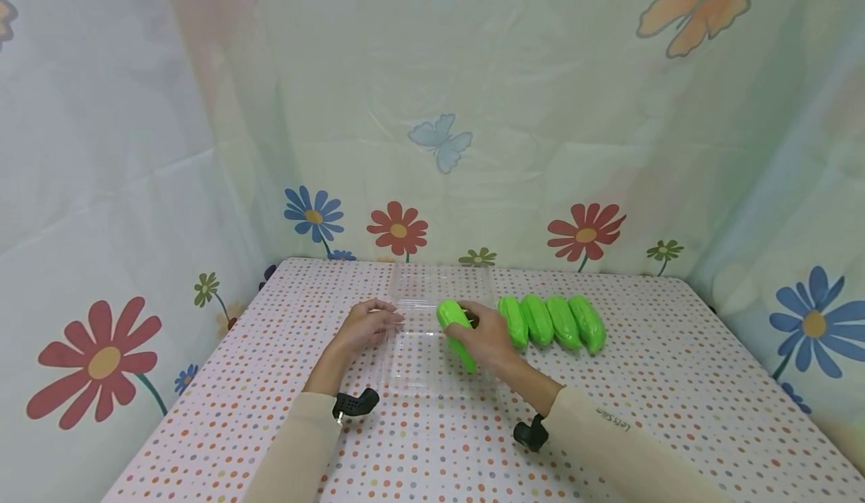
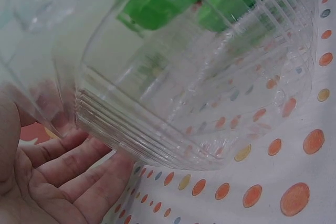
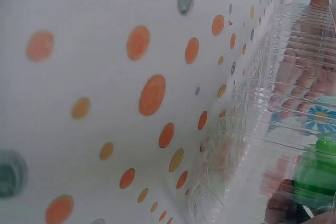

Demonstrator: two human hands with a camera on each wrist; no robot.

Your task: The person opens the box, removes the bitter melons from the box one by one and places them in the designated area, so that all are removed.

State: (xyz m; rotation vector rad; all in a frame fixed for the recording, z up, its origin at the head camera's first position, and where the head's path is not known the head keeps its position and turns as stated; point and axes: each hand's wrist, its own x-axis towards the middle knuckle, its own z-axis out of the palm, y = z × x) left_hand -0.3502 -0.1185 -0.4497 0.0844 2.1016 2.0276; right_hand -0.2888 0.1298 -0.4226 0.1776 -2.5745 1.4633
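A clear plastic clamshell container lies with its lid raised at the back. My right hand grips a glossy, bright green elongated item that narrows at its lower end, held over the container. Through the clear wall in the left wrist view, the green item shows again. My left hand touches the container's left side; in the left wrist view its fingers lie fairly straight against the ribbed wall. The right wrist view shows green behind the plastic, with most of the right hand out of frame.
Several similar green items lie side by side to the right of the container. A dotted cloth covers the table. A curtain with flowers and butterflies hangs behind and at both sides.
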